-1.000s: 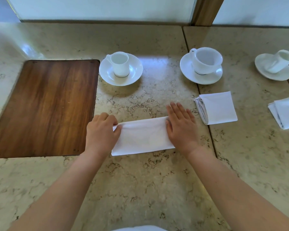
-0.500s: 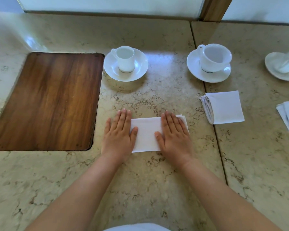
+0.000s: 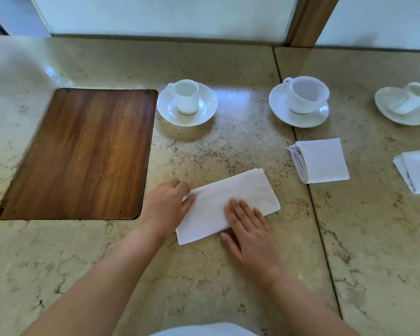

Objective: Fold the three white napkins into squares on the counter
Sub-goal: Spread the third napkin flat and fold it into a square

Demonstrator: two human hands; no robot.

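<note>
A white napkin, folded into a long rectangle, lies askew on the marble counter in front of me. My left hand curls its fingers round the napkin's left end, thumb on top. My right hand lies flat with straight fingers on the napkin's near edge. A second napkin, folded square, lies to the right. A third folded napkin sits at the right edge of the view, partly cut off.
A wooden inset panel fills the counter's left side. Three white cups on saucers stand along the back: a small one, a wider one, and a tipped one at far right. A seam crosses the counter.
The napkin has turned so its right end points away from me. My left hand went from flat on the cloth to gripping its left end. My right hand slid to the near edge.
</note>
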